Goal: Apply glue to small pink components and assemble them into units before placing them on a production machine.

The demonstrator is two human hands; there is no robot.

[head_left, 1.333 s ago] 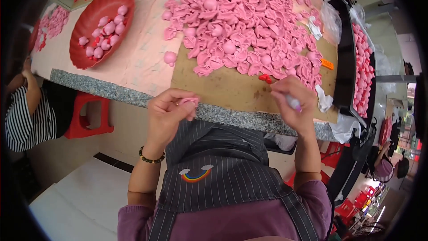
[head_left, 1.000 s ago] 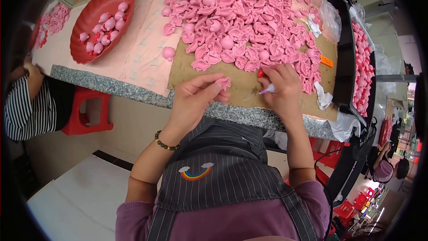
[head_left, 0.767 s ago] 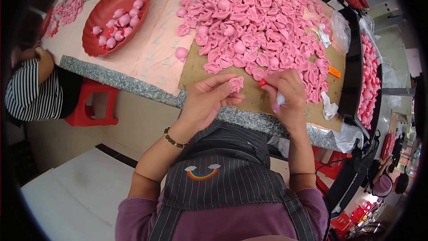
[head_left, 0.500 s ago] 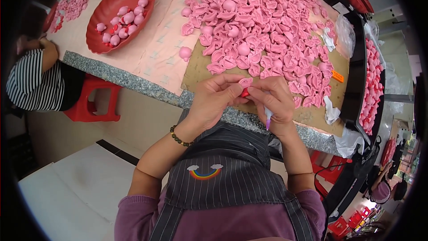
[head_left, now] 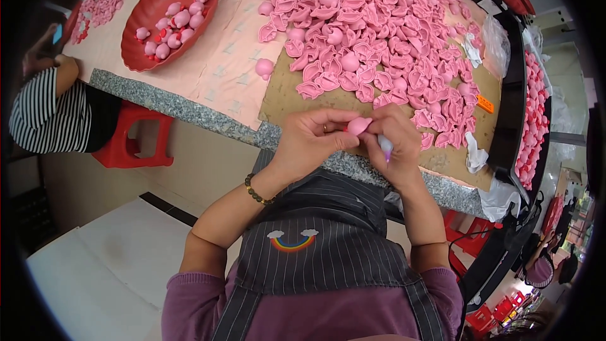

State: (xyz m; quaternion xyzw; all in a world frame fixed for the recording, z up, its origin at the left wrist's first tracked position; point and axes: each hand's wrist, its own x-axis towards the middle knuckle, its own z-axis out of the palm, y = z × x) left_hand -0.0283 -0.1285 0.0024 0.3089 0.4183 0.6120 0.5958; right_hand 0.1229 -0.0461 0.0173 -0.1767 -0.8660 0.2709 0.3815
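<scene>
My left hand (head_left: pixel 312 141) pinches a small pink rounded plastic piece (head_left: pixel 359 126) between thumb and fingers, just above the near table edge. A bit of red shows at the left of this piece, partly covered by the fingertips. The fingertips of my right hand (head_left: pixel 396 137) touch the piece from the other side. Tucked in the right hand is a small whitish tube with a purple tip (head_left: pixel 386 148), pointing down toward me. Beyond both hands spreads a big heap of pink hollow plastic shells (head_left: pixel 379 44). One pink piece (head_left: pixel 264 68) lies apart, left of the heap.
A red scalloped bowl (head_left: pixel 136 31) at left holds pink and red pieces. A black tray (head_left: pixel 514 151) of similar pieces stands at right. An orange bar (head_left: pixel 485 103) and crumpled white tissue (head_left: pixel 475 153) lie near the heap. Another person in striped sleeves (head_left: pixel 41 113) sits far left.
The pink piece between my hands has been turned, so its rounded outside now shows and less red is visible. The tube's tip has swung slightly up and right.
</scene>
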